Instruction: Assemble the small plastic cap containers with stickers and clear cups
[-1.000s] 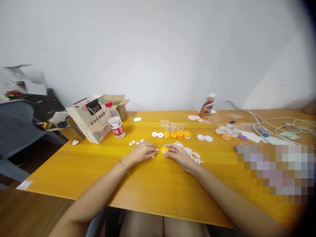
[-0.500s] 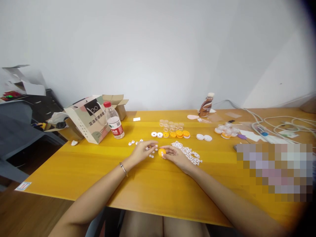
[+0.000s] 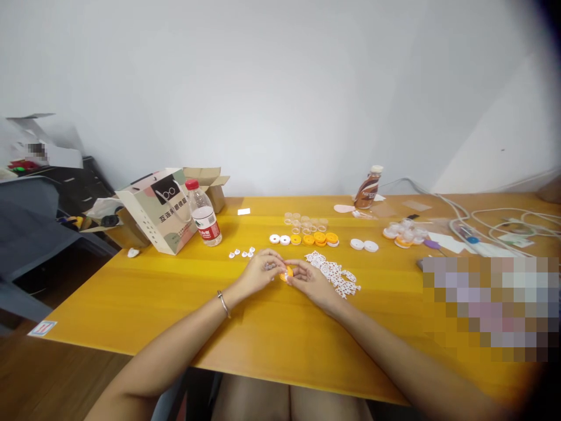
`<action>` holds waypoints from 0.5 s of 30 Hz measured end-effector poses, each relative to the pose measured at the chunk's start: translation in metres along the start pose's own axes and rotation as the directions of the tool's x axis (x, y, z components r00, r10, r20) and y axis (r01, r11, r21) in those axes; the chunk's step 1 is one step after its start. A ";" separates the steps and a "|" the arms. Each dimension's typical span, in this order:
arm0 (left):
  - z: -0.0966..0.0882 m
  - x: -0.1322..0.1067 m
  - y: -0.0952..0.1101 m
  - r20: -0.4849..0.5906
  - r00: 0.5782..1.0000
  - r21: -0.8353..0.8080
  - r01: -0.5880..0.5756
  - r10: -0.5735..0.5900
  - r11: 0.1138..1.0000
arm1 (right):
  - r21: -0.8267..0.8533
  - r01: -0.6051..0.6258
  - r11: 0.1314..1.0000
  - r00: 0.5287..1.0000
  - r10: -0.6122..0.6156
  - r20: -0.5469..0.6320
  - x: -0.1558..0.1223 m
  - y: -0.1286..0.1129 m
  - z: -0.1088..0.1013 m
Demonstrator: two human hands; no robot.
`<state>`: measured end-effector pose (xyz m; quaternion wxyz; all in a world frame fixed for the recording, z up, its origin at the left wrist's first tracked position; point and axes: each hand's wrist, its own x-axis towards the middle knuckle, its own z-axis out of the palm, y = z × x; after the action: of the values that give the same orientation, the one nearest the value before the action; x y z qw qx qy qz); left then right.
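Note:
My right hand [image 3: 309,282] is closed on a round orange disc [image 3: 284,276], which it holds tilted just above the table. A small white spot shows on the disc's face. My left hand [image 3: 262,270] has its fingertips pinched together at the disc's upper left side; whatever is between them is too small to make out. Beside my right hand lies a pile of white openwork plastic pieces [image 3: 335,272]. Several small white parts [image 3: 244,254] sit on the table beyond my left hand. Farther back, a row of white discs [image 3: 279,240] and orange discs [image 3: 319,238] lies flat.
Clear plastic rings [image 3: 304,222] stand behind the row, with two white discs [image 3: 363,245] to the right. A water bottle [image 3: 204,216] and paper bag [image 3: 160,213] are at left. A brown drink bottle [image 3: 369,188], capped clear pieces [image 3: 404,233] and white cables [image 3: 464,219] occupy the right.
My left hand has moved right and down, so its fingertips now meet the orange disc. The right hand still holds the disc, in nearly the same place.

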<state>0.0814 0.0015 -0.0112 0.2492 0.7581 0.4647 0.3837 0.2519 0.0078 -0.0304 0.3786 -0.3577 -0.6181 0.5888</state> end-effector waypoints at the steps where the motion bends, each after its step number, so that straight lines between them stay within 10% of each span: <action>1: 0.000 0.000 -0.001 0.004 1.000 0.000 0.014 -0.014 1.000 | -0.002 0.000 1.000 1.000 0.000 0.005 0.000 0.000 0.000; 15: 0.003 -0.002 -0.008 -0.079 0.992 -0.052 0.093 -0.097 0.994 | 0.012 0.001 1.000 1.000 -0.001 -0.023 0.000 0.002 0.003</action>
<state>0.0789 0.0033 -0.0190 0.2662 0.7127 0.5005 0.4132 0.2496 0.0064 -0.0329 0.3882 -0.3619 -0.6103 0.5880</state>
